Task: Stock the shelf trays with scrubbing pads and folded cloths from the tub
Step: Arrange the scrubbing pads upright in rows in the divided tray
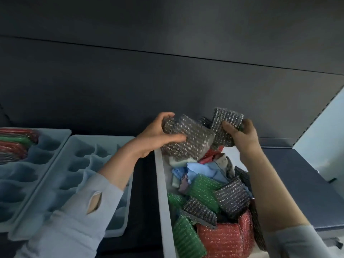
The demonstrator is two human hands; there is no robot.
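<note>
A white tub (161, 185) on the dark shelf holds several green, red and dark glittery scrubbing pads and blue cloths (202, 169). My left hand (156, 135) grips a small stack of silver scrubbing pads (193, 140) above the tub's far end. My right hand (242, 134) pinches another silver pad (224, 125) upright beside them. Two light blue divided trays lie to the left: the middle tray (74, 175) shows bare compartments, and the far left tray (41, 146) has red and green pads (16, 142) stacked at its back.
The dark shelf back wall (167, 81) rises right behind the hands. A dark box surface (297, 183) sits right of the tub, with a pale wall (325, 135) beyond it. My grey sleeves cover part of the middle tray.
</note>
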